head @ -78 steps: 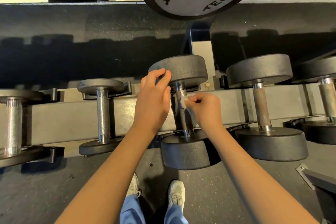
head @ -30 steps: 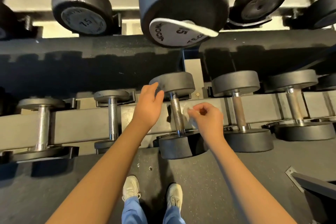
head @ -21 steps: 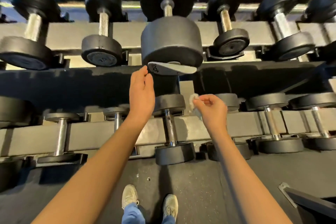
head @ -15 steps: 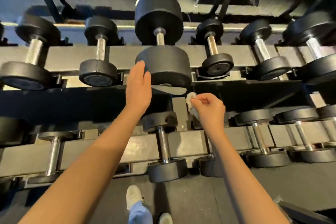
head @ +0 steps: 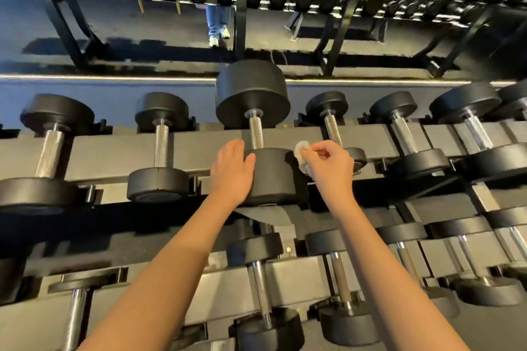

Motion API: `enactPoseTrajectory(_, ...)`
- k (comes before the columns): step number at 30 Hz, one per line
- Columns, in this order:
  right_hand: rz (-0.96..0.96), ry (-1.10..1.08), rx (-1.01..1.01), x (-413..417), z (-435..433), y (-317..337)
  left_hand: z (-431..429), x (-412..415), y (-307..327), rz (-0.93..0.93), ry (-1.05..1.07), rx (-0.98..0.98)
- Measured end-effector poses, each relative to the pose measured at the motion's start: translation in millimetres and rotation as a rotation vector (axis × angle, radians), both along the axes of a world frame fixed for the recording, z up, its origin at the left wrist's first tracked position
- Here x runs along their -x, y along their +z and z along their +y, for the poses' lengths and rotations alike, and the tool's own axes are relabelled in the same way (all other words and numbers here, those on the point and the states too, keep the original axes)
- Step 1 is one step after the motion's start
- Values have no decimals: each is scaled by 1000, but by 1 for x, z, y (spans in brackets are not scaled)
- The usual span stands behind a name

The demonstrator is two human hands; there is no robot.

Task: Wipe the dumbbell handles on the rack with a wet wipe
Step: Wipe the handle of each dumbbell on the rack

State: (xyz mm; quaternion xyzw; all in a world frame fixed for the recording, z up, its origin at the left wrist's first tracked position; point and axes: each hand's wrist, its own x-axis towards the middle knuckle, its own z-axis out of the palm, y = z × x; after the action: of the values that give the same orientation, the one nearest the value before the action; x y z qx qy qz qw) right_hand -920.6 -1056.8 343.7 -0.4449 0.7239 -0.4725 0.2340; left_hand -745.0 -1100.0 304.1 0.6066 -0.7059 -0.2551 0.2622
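- Our left grip [head: 232,171] lies flat with straight fingers against the near head of the big dumbbell [head: 271,179] on the rack [head: 199,148]. It's bracing the weight, not clutching anything.
- Our right grip [head: 328,168] pinches the wadded wet wipe [head: 302,156] between thumb and fingertips. The wipe sits at that head's right edge, and we can't tell if it's touching.
- The knurled handle [head: 255,134] we're after is up and left of the right grip, just past the left grip's fingertips.
- Our take on doing it well: lift the wipe over the head and wrap it round the bar instead of dabbing. Then run it the full length between the heads, twisting to catch the underside. Knurling traps grime, so press a bit.
- The left grip leaning on the head should stop the dumbbell rolling in its cradle.
- The slimmer handle [head: 332,128] just beyond the right grip looks like a sensible next one.
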Motion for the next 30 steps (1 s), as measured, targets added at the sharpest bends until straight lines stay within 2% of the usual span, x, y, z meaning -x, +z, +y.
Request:
enactPoseTrajectory(7,29,-7,-28,-2,-55,-3,-5,3,-9,95,-24,-20)
enactPoseTrajectory(14,93,40,-153,-4,-97,-3,-62,2,-8,274,37,-275)
enactPoseTrajectory(18,133,208,-303,-10,-119,-17,-59,2,-14,420,102,-230)
enactPoseTrajectory(24,116,259,-245,-28,-160,-24,-63,4,-18,464,185,-261)
enactPoseTrajectory(30,100,340,-407,-27,-161,-35,-61,3,-22,478,200,-229)
